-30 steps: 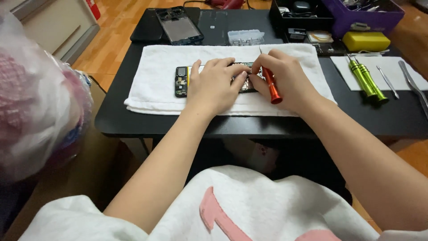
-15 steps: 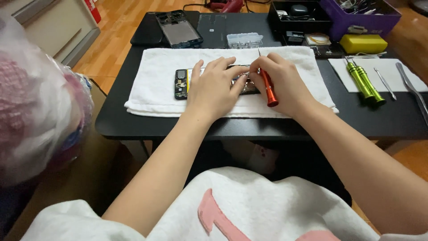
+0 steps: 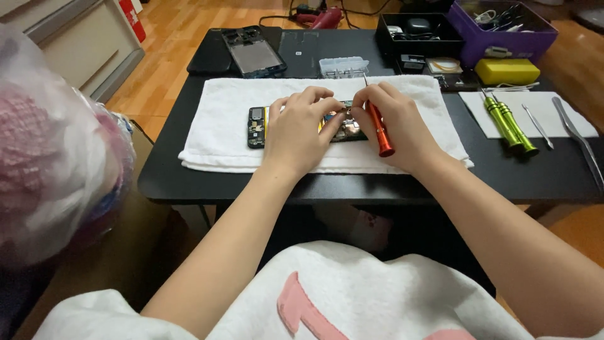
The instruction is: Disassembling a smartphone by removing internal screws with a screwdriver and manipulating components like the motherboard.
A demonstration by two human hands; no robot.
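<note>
**Both hands working over an opened phone**

The left hand [image 3: 301,131] is lying palm-down over the middle of the opened phone [image 3: 257,126], wrist low on the white towel [image 3: 217,123], fingers curled and pressing onto the phone's exposed insides. Its fingertips are bunching near the right hand's, almost touching. Whether it is pinching some small part is impossible to tell; the fingers are hiding that spot.

The right hand [image 3: 397,126] is arching in from the right, closed around one red screwdriver [image 3: 379,132]. Thumb and fingers are wrapping the handle near its upper end, the red butt is sticking out toward the person, and the thin metal shaft is rising up and away past the fingertips.

The phone is lying flat and lengthwise at the centre of the towel, its left end showing clear of the left hand, the rest mostly covered.

Counting now: one phone under the hands, one separated phone panel [image 3: 255,53] lying at the back of the black table [image 3: 352,182], one clear parts box [image 3: 343,66] just behind the towel. Off to the right, two green screwdrivers [image 3: 506,123] are lying side by side on a white sheet [image 3: 566,104], and one yellow block [image 3: 508,70] is sitting behind them.
</note>
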